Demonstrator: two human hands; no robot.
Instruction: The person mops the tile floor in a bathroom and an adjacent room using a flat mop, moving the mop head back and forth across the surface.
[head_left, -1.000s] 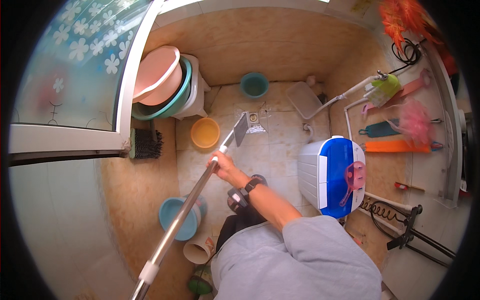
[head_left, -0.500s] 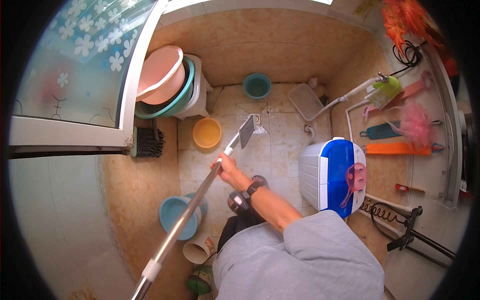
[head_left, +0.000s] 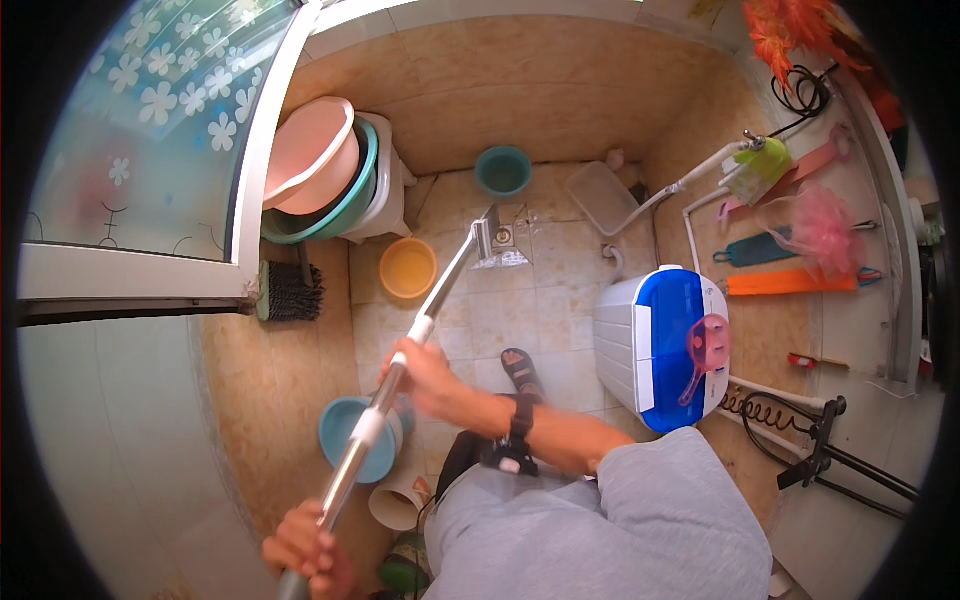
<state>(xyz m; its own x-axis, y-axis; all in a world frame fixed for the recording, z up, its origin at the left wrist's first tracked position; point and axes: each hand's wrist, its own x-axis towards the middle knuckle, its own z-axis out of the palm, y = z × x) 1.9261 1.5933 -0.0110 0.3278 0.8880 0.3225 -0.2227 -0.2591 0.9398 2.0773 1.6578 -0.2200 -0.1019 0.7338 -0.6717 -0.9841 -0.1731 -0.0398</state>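
Both my hands are closed round the silver pole of a flat mop (head_left: 449,283), though the exact kind of its grey, narrow head is hard to make out. My right hand (head_left: 422,374) grips the pole partway down, just below a white collar. Lower left, slightly blurred, my left hand (head_left: 307,548) is wrapped round the near end of the pole. The mop's head (head_left: 485,232) is at the floor, beside a square drain (head_left: 505,236) with a shiny surround. Under the pole, a light blue basin (head_left: 343,432) is partly covered by it.
A yellow basin (head_left: 408,268) and a teal basin (head_left: 503,174) stand on the tiled floor. Pink and green tubs (head_left: 312,160) are stacked at left on a white stool. At right stands a blue-and-white washing machine (head_left: 662,350); a clear bin (head_left: 602,200) is behind it.
My left hand has come into view on the pole's near end. The mop's head has shifted left and farther away and turned; my right hand has moved nearer and left.
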